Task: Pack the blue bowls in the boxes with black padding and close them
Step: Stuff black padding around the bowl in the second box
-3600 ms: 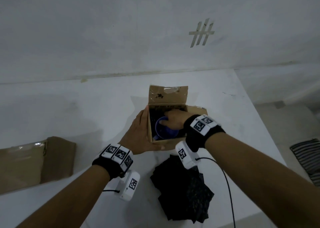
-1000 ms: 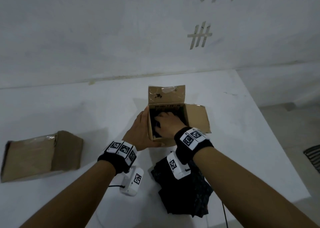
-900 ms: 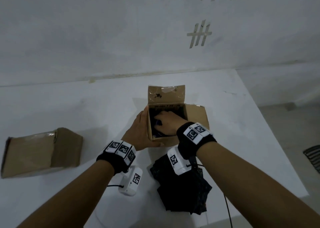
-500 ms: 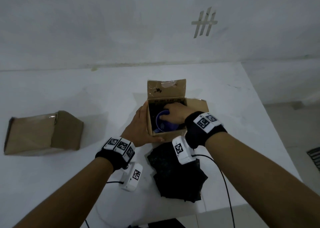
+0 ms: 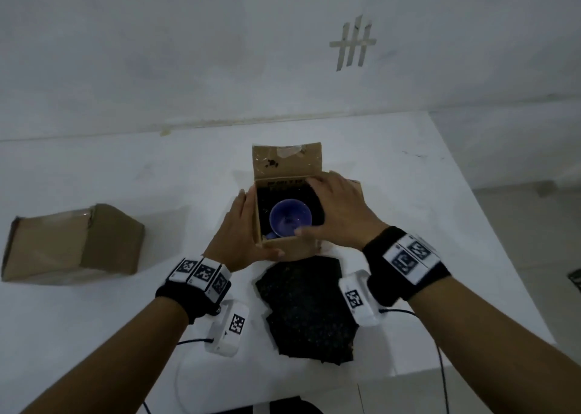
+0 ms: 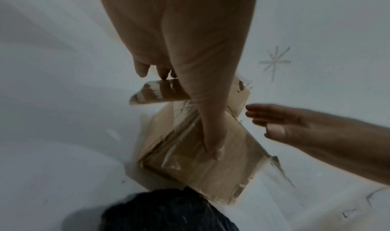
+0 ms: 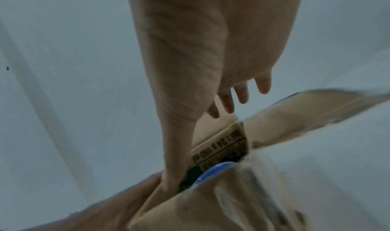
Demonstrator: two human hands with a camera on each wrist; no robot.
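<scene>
Head view: left hand (image 5: 239, 237) flat against the left wall of the open box (image 5: 284, 245), fingers straight and together, thumb hooked round the near corner; right hand (image 5: 338, 212) hovering over the box's right side, fingers extended and slightly spread, holding nothing; blue bowl (image 5: 290, 221) upright inside on black lining, black padding (image 5: 306, 306) just in front of the box, second box (image 5: 72, 242) well off to its left on the white table (image 5: 125, 193), tape marks (image 5: 353, 42) on the white wall behind. Left wrist view: left thumb (image 6: 211, 134) pressed on the box's taped front, right fingers (image 6: 272, 114) straight just beside it. Right wrist view: fingers loosely spread above the box, blue rim (image 7: 213, 172) peeking out.
</scene>
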